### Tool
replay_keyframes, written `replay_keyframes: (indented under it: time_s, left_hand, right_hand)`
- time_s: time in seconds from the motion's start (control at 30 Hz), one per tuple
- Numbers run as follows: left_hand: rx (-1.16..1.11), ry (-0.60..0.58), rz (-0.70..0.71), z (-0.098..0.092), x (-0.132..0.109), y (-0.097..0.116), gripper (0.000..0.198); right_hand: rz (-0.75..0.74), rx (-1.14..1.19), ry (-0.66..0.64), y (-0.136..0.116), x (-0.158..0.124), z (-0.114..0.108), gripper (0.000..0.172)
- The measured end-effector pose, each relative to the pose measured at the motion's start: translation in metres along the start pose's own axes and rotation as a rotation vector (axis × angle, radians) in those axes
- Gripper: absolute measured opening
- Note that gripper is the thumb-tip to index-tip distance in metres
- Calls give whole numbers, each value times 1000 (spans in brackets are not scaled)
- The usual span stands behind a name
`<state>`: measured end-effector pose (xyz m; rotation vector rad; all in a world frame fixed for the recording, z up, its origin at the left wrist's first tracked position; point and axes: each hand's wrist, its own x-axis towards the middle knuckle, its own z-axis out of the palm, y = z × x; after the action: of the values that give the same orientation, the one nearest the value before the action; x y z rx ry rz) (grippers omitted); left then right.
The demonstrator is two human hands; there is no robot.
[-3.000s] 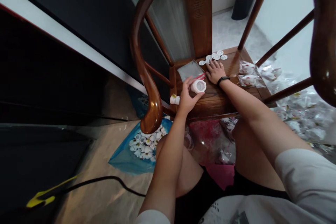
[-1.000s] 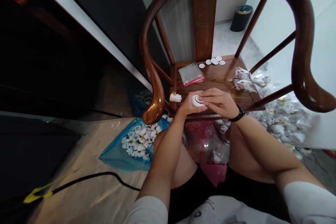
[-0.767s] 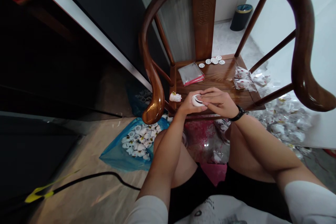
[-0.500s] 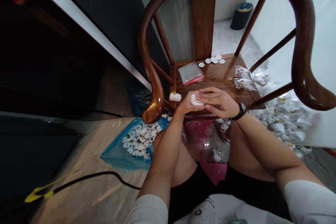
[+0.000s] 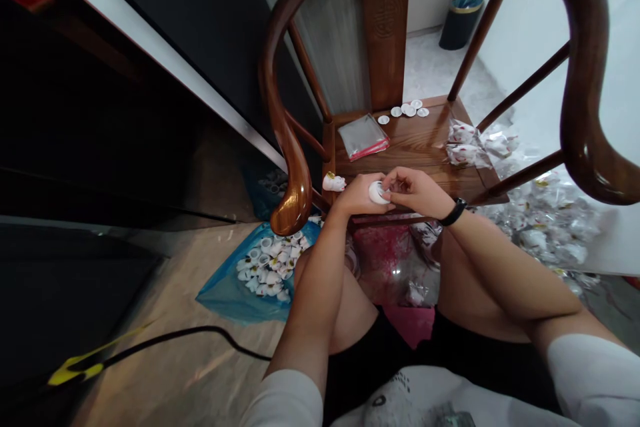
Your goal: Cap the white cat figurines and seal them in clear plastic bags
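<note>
Left hand [image 5: 356, 195] is cupped around a white plastic piece [image 5: 379, 192], right over the front edge of the wooden chair seat [image 5: 420, 153], and the right hand [image 5: 417, 192] pinches it too. Little white discs [image 5: 409, 110] and a clear bag [image 5: 363, 137] lie further back on that seat.

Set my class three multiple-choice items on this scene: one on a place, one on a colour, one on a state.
1. Where is the heap of white cups? A) on the chair seat B) on a plastic bag C) in the bin
2. What colour is that plastic bag? A) red B) green C) blue
3. What is happening to the round white piece? A) lying on the chair seat B) held between both hands C) inside the bin

1 B: the cups lie on the bag.
2 C: blue shows around the cups.
3 B: the left hand and right hand both grip it.
</note>
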<state>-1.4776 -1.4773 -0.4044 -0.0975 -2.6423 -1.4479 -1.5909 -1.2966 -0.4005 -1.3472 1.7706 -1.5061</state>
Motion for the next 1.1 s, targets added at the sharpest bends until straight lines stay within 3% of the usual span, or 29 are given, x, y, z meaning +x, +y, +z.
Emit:
replay_keyframes:
  time_s: [0.23, 0.43, 0.7, 1.1]
  left_hand:
    - [30, 46, 20, 0, 1, 1, 35]
    - [66, 51, 3, 2, 2, -2, 36]
    - [54, 5, 28, 3, 2, 2, 36]
    - [19, 15, 39, 7, 2, 1, 38]
  right_hand:
    - [-6, 28, -18, 1, 0, 0, 34]
    - [5, 51, 40, 6, 0, 5, 28]
    - [-148, -268, 75, 11, 0, 3, 4]
    - [-177, -290, 93, 9, -2, 7, 3]
